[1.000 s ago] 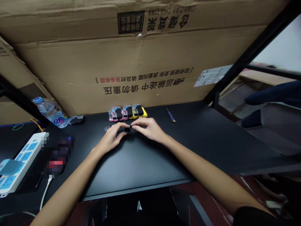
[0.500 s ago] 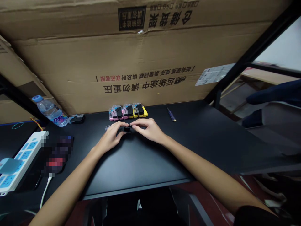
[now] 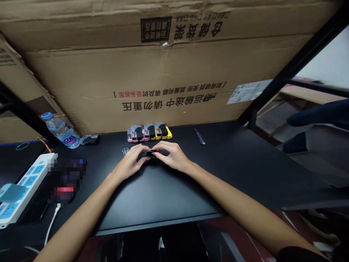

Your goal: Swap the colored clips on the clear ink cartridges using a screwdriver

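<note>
Both my hands meet over the middle of the black table (image 3: 169,193). My left hand (image 3: 130,162) and my right hand (image 3: 172,156) pinch a small black part (image 3: 149,154) between their fingertips, just above the tabletop. Behind them stands a row of small pink and yellow cartridges with black caps (image 3: 149,132). A tiny clear plastic piece (image 3: 125,150) lies just left of my left hand.
A big cardboard box (image 3: 163,72) walls off the back. A water bottle (image 3: 61,130) lies at the back left, beside a small dark cartridge (image 3: 89,139). A white power strip (image 3: 24,187) sits left. A small screwdriver (image 3: 199,136) lies right. A person's dark sleeve (image 3: 319,114) shows far right.
My hands have closed in slightly around the black part; the view has shifted a little. Nothing else moved.
</note>
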Available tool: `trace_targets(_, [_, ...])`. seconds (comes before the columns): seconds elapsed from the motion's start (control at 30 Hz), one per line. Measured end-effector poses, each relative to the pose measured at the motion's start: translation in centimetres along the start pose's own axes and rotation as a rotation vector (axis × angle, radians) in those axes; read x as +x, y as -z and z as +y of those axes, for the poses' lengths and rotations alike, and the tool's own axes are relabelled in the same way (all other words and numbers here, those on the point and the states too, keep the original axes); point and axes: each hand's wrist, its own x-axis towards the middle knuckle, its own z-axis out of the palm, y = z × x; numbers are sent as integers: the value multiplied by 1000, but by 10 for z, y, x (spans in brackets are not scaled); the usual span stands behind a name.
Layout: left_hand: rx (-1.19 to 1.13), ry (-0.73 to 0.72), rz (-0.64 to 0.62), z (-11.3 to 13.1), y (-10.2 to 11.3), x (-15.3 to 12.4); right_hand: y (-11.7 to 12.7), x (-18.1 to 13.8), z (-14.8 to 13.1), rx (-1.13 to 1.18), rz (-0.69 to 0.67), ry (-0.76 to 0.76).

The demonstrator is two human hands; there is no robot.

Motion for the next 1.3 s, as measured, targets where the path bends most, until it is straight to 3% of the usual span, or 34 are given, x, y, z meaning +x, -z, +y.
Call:
trace_targets(0.73, [-7, 63, -8, 5, 1, 1, -4, -3, 3, -110, 33, 42])
trace_targets(0.93, [-102, 116, 217, 13, 15, 8, 2, 0, 14, -87, 108, -161])
trace_targets(1.07, [18, 187, 343, 7, 38, 11, 7, 3, 21, -51, 83, -298])
trace_targets(1.3, [393, 404, 47, -14, 69, 2, 7, 2, 28, -32, -125, -397])
